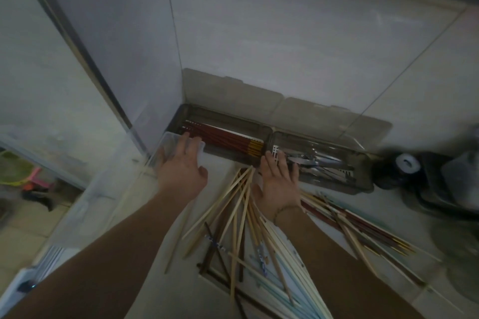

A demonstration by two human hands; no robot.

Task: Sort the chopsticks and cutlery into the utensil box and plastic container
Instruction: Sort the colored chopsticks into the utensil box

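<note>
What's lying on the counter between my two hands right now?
In the head view, between the left hand and right hand lie the tips of pale wooden chopsticks, fanned from the loose pile; the rest is bare counter.

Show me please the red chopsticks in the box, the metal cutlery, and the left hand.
red chopsticks (223,138), head view, middle of the bundle
metal cutlery (320,163), head view, the handles
left hand (181,168), head view, back of hand

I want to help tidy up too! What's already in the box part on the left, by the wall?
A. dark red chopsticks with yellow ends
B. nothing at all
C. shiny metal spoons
A: the left compartment of the utensil box holds dark red chopsticks with yellow ends; the metal cutlery lies in the right compartment.
</note>
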